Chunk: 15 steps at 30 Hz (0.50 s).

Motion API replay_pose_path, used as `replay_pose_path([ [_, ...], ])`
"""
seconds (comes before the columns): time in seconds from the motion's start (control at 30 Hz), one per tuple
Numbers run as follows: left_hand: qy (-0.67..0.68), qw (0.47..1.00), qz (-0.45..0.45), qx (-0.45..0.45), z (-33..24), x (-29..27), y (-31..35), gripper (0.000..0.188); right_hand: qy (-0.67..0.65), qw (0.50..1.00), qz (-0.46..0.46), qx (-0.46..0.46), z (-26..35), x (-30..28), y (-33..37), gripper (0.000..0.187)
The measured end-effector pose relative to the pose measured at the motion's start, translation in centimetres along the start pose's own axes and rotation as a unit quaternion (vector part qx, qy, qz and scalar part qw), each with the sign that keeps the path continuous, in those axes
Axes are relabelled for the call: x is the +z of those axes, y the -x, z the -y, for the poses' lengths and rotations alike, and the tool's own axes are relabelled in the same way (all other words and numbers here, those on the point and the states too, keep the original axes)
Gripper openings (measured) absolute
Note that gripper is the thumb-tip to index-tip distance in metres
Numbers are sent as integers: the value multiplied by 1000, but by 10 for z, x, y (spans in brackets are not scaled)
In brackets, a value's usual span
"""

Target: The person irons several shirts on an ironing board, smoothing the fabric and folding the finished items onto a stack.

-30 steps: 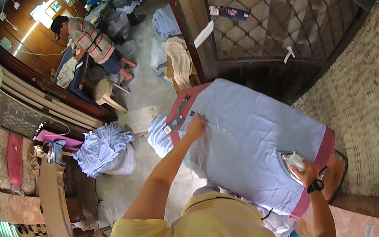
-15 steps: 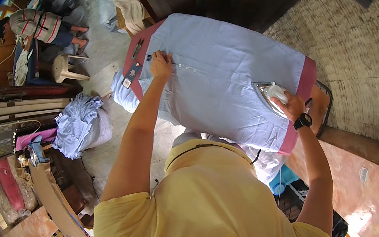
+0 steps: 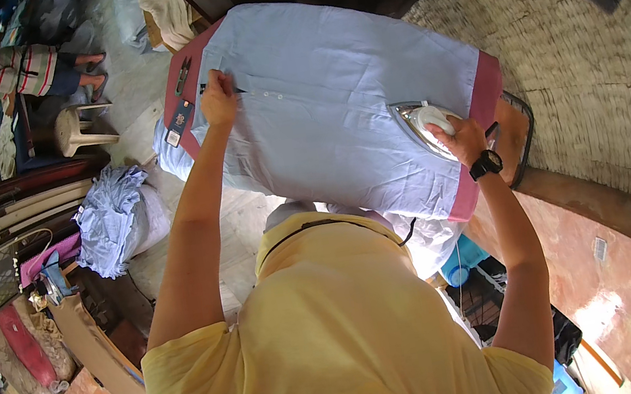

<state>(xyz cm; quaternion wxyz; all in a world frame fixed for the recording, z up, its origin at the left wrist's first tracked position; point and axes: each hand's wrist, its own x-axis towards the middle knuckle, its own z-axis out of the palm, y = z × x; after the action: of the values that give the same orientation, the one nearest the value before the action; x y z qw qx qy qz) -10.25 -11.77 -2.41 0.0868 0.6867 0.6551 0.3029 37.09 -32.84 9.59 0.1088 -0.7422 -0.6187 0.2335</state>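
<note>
Moved nearer the tag [image 3: 177,120], the left hand [image 3: 218,99], hold unclear, lies left of the iron [image 3: 426,120] the right hand [image 3: 462,141] grasps, tip far-left.

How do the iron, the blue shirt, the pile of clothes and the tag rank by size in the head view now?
1. Blue shirt
2. Pile of clothes
3. Iron
4. Tag

From my end I see a pale-blue buttoned shirt [image 3: 319,115] spread lightly creased over a maroon-edged board [image 3: 484,82], a white-handled iron [image 3: 423,117] lying toward its right end.
</note>
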Motion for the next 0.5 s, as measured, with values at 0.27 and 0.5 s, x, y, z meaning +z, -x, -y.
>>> replay_pose_path([
  [0.27,-73,997,-24,31,8,11,8,5,37,984,-82,-156,-18,12,1,56],
  [0.5,-64,996,-41,35,8,14,7,7,33,985,-106,-129,1,20,-8,56],
])
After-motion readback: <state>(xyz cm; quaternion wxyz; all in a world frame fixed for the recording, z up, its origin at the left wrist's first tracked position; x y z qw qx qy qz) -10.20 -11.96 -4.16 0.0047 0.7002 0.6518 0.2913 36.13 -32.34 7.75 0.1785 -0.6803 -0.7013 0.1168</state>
